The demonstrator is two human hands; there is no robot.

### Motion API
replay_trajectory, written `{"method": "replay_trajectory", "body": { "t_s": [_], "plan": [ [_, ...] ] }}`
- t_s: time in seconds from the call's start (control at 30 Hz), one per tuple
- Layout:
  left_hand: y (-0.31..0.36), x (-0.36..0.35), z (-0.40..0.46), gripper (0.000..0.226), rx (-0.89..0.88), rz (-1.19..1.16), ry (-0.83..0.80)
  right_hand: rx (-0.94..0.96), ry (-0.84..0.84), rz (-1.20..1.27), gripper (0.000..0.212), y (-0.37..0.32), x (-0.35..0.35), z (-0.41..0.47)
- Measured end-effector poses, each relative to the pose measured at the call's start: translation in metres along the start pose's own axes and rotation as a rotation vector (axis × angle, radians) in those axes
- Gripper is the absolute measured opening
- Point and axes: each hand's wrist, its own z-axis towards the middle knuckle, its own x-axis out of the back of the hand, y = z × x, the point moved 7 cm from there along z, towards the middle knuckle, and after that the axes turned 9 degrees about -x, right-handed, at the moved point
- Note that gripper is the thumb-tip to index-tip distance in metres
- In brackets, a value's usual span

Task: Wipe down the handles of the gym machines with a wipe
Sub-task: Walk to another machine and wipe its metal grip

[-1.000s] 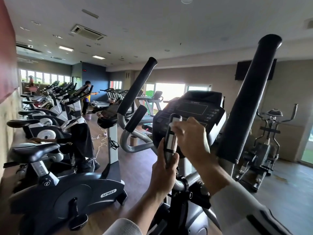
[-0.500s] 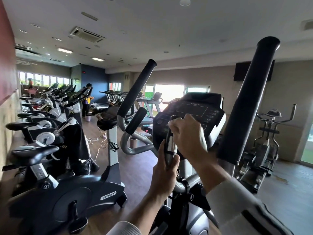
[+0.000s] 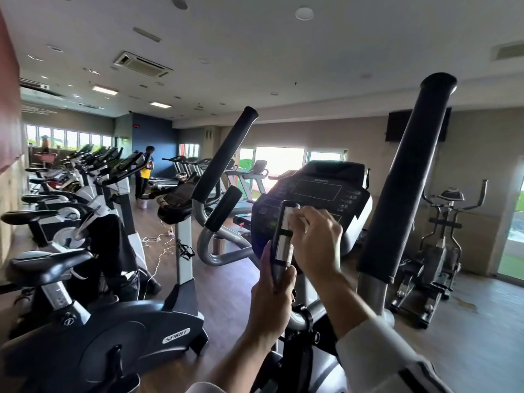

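I stand at an elliptical machine with a black console (image 3: 314, 191). Its short inner handle (image 3: 283, 239), black with silver sensor plates, rises in front of the console. My left hand (image 3: 272, 296) grips the lower part of that handle. My right hand (image 3: 317, 239) presses a small white wipe (image 3: 292, 215) against the handle's upper part, near its top. Two long black foam handles stand tilted: one at the left (image 3: 224, 154), one at the right (image 3: 408, 177).
A Spirit exercise bike (image 3: 113, 336) stands close at my left, with a row of further bikes (image 3: 65, 194) behind it along the wall. A person (image 3: 145, 171) stands far back near treadmills. Another elliptical (image 3: 436, 245) stands at the right. White cables lie on the wooden floor (image 3: 158, 242).
My right hand slid down the handle half a second ago and is now back up near its top with the wipe showing. The left hand kept its grip. The camera tilted slightly.
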Motion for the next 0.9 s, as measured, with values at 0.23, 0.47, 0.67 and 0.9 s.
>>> {"method": "replay_trajectory", "body": {
  "t_s": [0.23, 0.47, 0.67, 0.9],
  "plan": [
    [0.003, 0.001, 0.0, 0.059, -0.02, 0.019, 0.015, 0.031, -0.063, 0.037, 0.005, 0.003, -0.001, -0.021],
    [0.001, 0.001, 0.0, 0.06, -0.031, 0.004, -0.001, -0.005, -0.003, -0.054, 0.011, -0.002, 0.001, 0.003],
    [0.003, 0.002, 0.0, 0.059, -0.049, 0.032, 0.022, 0.015, -0.049, -0.007, 0.011, 0.006, 0.0, -0.019],
    [0.001, -0.001, 0.001, 0.061, -0.047, -0.015, -0.018, 0.034, -0.031, -0.136, 0.016, -0.002, -0.009, 0.027]
  ]
}}
